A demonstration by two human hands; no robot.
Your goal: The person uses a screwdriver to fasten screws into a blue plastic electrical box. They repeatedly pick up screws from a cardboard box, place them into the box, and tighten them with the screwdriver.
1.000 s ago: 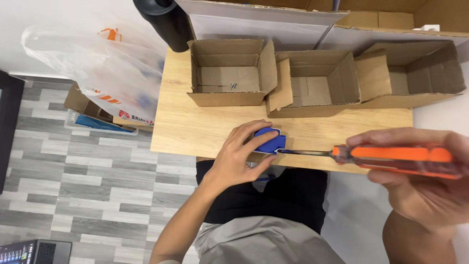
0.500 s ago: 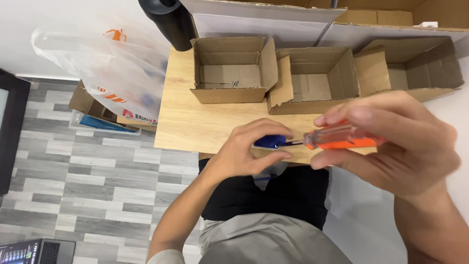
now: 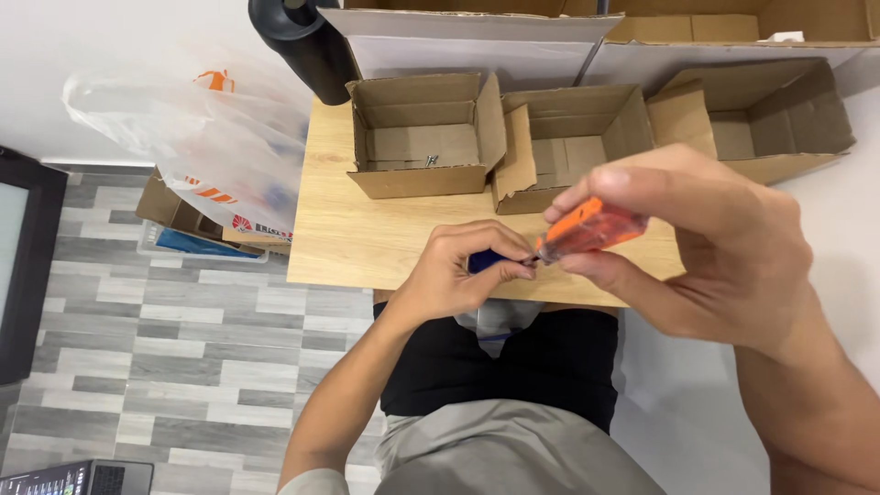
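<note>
My left hand (image 3: 458, 270) is closed around a small blue object (image 3: 483, 261) at the front edge of a light wooden table (image 3: 367, 229); most of the object is hidden by my fingers. My right hand (image 3: 697, 247) grips a screwdriver with an orange handle (image 3: 587, 229). Its dark tip points left and meets the blue object between my left fingertips. Both hands are raised close to the camera, just above the table's front edge.
Three open cardboard boxes stand in a row at the back of the table: left (image 3: 422, 137), middle (image 3: 568, 142), right (image 3: 761, 119). A black cylinder (image 3: 302, 41) stands at the back left. A plastic bag (image 3: 202, 156) hangs left of the table, above grey floor tiles.
My right hand brought the screwdriver leftward and closer to the camera, from far right to the blue object. My left fingers curled more tightly over the object, hiding most of it.
</note>
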